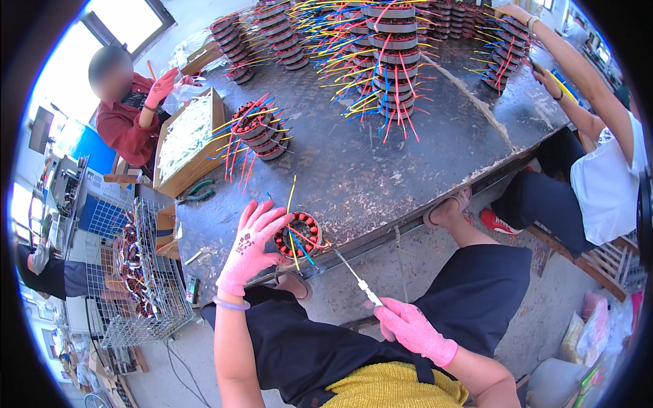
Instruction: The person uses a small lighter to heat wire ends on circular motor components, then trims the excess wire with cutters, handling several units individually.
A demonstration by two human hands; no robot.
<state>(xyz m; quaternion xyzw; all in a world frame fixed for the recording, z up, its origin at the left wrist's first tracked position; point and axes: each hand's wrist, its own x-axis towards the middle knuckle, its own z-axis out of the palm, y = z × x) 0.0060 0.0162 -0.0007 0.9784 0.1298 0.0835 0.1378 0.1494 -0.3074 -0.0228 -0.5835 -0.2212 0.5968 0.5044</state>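
Observation:
A motor stator [297,235] with red windings and yellow, blue and red leads lies near the table's front edge. My left hand [252,246], in a pink glove, curves around the stator's left side, fingers at its upper rim and thumb low. In my gloved right hand [413,328] is a white-handled tool [366,288] with a thin metal shaft, its exact kind unclear. The shaft slants up-left, and its tip is at the stator's right edge. Whether the tip touches a lead is too small to tell.
Stacked stators [396,68] with loose leads stand at the back; a shorter stack [262,132] is nearer. Green-handled pliers [197,192] lie beside a cardboard box [218,112] of pale pieces. A wire basket [146,319] stands left. Co-workers sit at left [126,112] and right [605,183].

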